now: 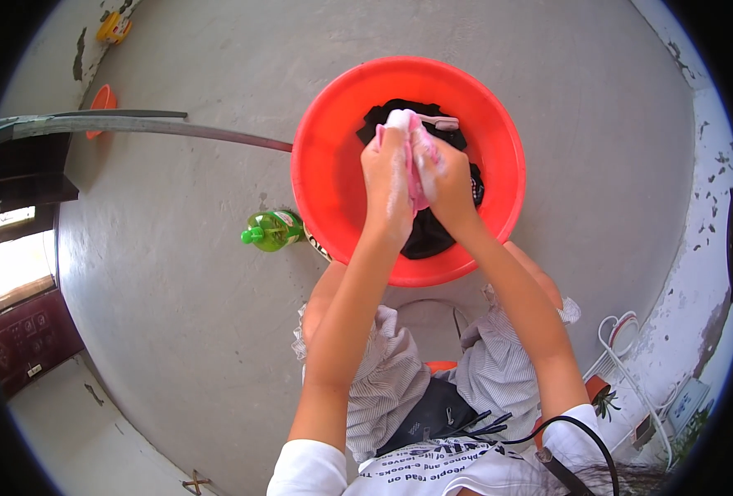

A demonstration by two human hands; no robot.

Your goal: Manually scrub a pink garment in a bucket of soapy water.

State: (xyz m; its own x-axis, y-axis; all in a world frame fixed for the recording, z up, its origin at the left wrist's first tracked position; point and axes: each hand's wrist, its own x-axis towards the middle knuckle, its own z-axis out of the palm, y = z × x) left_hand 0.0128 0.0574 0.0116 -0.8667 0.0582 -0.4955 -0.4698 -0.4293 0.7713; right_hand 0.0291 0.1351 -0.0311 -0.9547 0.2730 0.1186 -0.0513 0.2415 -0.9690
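Observation:
A soapy pink cloth (pixel 417 186) is squeezed between my two hands, above a round red basin (pixel 329 174). My left hand (pixel 385 169) is closed on the cloth's left side, and my right hand (pixel 449 186) wraps its right side. White suds coat the fingers of both. Inside the basin lie dark clothes (pixel 429 238), partly covered by my hands and forearms. A small pale pink and white object (pixel 439 122) rests on the dark fabric near the far side; its kind is unclear. Left of the basin stands a green pump bottle (pixel 272 231) of yellow-green liquid.
A long grey bar (pixel 160 127) reaches from the left toward the basin's rim. Farther left are an orange basin (pixel 102 109), a yellow container (pixel 114 29) and a dark red door (pixel 32 343). At lower right stand a white-framed stand (pixel 623 335) and a potted plant (pixel 600 397).

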